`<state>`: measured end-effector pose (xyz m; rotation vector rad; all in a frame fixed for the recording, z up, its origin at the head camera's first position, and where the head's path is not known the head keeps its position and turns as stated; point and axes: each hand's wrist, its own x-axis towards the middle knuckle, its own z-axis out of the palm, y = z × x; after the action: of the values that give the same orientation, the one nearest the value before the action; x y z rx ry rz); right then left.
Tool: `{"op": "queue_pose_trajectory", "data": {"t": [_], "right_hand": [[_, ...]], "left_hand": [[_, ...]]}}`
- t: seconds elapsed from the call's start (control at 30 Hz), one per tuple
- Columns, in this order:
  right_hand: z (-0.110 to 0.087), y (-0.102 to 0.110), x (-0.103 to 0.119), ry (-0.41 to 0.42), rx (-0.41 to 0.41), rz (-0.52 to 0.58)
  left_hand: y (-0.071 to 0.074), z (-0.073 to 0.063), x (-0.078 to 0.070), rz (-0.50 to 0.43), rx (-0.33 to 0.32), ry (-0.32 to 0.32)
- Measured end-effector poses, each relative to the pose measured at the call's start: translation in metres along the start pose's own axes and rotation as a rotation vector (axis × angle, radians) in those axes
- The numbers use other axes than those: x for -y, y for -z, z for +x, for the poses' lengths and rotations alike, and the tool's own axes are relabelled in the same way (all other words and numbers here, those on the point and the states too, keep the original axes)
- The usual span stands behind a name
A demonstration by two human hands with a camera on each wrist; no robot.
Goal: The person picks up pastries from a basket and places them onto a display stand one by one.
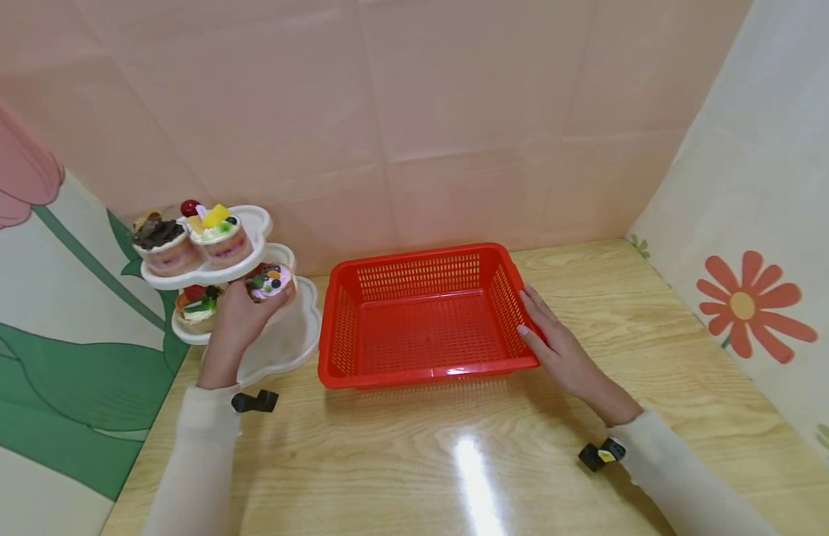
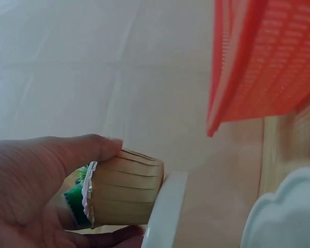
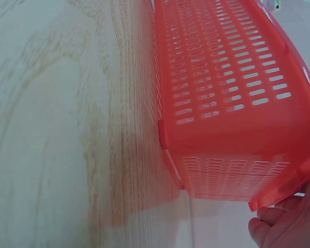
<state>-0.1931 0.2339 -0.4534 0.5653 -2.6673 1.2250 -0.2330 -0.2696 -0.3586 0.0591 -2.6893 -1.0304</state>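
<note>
My left hand (image 1: 237, 321) grips a toy cupcake (image 1: 277, 280) with pink cream and fruit bits, on the middle tier of a white three-tier stand (image 1: 287, 346). In the left wrist view, thumb and fingers lie around the cupcake's tan pleated cup (image 2: 126, 188), its base against the tier's edge. On the right, my right hand (image 1: 567, 356) holds the rim of a red plastic basket (image 1: 421, 380), thumb over the rim. The right wrist view shows the basket's slotted wall (image 3: 232, 139) and the fingers (image 3: 271, 214) at its rim. Nothing lies inside the basket.
Two toy cakes, one chocolate-topped (image 1: 165, 246) and one fruit-topped (image 1: 220, 237), stand on the top tier. Another cake (image 1: 196, 309) sits on the middle tier, left of my left hand. A pink wall (image 1: 455, 134) rises behind the wooden table (image 1: 361, 461).
</note>
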Motion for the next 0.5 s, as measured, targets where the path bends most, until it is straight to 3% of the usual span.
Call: {"op": "queue_pose_trajectory", "data": {"t": [0.3, 0.5], "right_hand": [[-0.0005, -0.0007, -0.0007, -0.005, 0.007, -0.002], [-0.0001, -0.0011, -0.0018, 0.0, -0.002, -0.002]], "left_hand": [[-0.0056, 0.0013, 0.0007, 0.088, -0.119, 0.041], [-0.0086, 0.004, 0.002, 0.114, -0.156, 0.03]]}}
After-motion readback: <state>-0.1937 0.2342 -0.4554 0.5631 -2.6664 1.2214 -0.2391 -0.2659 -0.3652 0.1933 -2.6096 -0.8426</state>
